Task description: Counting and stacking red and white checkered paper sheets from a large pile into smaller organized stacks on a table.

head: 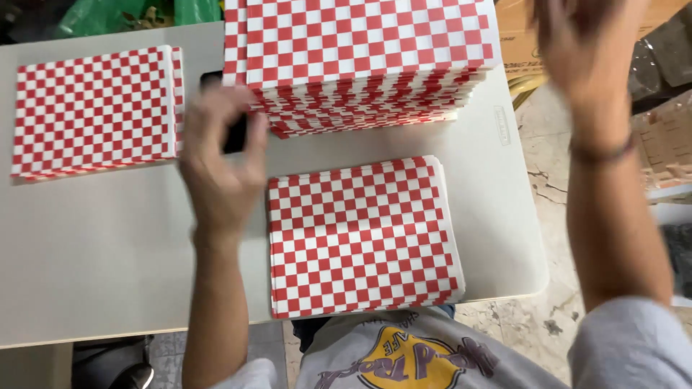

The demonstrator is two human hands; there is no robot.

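My left hand [220, 162] is blurred and hovers over the white table [108, 245], left of a thin stack of red-and-white checkered paper sheets [364, 238]. Its fingers curl around a small black object [236, 135]; whether they grip it is unclear. My right hand [587, 50] is raised at the top right, blurred, fingers apart and holding nothing. It is beside a tall stack of the same checkered sheets [360, 50] at the back of the table. Another thin checkered stack [94, 112] lies at the far left.
The table's right edge [537, 238] borders a cracked stone floor [548, 180]. Cardboard boxes [519, 43] stand behind the tall stack, and green plastic bags [108, 14] lie at the back left. More boxes and wrapped goods [667, 130] sit at the right.
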